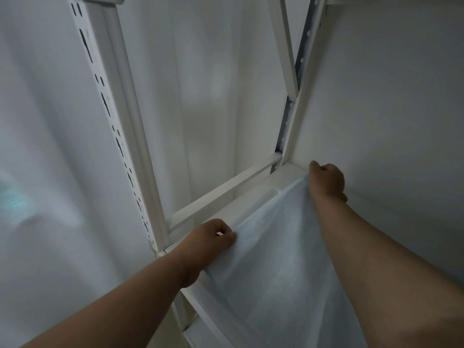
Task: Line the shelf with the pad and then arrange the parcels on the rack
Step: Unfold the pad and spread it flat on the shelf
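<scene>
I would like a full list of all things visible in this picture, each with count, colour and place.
pad: one, thin pale white sheet, draped over the shelf edge at lower centre, hanging toward the viewer.
shelf: one, white, at centre, partly covered by the pad.
rack uprights: two seen, white, slotted, at left and at centre right.
wall: white, behind the rack.
left hand: one, gripping the pad's left edge at the shelf front.
right hand: one, holding the pad's far corner near the rear upright.

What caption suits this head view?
Both hands, left and right, spread a white pad onto the shelf.
</scene>
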Demonstrator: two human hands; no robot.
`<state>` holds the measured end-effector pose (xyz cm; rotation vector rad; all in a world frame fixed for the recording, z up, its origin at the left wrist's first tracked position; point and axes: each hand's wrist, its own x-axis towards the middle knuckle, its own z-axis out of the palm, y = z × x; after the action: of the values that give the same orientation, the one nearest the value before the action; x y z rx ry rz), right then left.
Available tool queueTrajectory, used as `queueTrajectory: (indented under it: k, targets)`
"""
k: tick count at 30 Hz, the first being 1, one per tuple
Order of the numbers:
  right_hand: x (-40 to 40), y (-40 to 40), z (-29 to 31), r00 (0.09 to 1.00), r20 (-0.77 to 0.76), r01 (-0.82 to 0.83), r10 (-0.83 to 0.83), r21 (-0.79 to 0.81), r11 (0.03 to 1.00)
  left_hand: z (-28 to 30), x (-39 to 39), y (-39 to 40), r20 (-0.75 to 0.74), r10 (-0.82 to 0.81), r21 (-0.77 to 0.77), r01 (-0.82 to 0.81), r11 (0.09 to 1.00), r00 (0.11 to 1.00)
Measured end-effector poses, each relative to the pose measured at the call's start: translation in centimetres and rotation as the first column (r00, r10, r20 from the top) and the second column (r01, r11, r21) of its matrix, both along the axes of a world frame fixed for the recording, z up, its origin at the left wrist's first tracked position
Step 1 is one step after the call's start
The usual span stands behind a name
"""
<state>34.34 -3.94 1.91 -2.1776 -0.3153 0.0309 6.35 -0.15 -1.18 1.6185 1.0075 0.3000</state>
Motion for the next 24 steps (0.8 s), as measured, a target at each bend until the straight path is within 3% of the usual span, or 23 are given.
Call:
queueTrajectory:
  k: [3,8,14,18,21,24]
  targets:
    - [-1.4,0.7,-0.4,0.989,0.136,-0.048,0.063,-0.112,0.993,-0.4,0.0,0.8,-0.155,0.035,0.124,-0.016,0.992,0.987]
    - [-3.6,0.7,-2.7,0.911,0.257,-0.211,0.323,-0.384,0.899,-0.6,0.0,1.6,-0.476,0.047,0.478,0.213,0.852,0.878]
    - [-6.0,-0.2,-5.7,0.776,0.238,-0.324,0.584,-0.644,0.693,-0.3,0.0,1.3,-0.707,0.001,0.505,0.503,0.701,0.707]
    - [-6.6,-0.8,-6.3,0.716,0.052,-0.474,0.696,-0.695,0.541,0.1,0.2,1.2,-0.820,-0.024,0.444,0.664,0.602,0.571]
    - [-6.7,-1.7,-6.2,0.717,0.051,-0.489,0.695,-0.673,0.555,0.7,0.4,1.0,-0.761,0.007,0.568,0.662,0.489,0.649]
    - [-6.4,-3.0,-6.1,0.763,0.069,-0.445,0.643,-0.664,0.600,0.7,0.5,0.9,-0.708,-0.108,0.615,0.685,0.390,0.698]
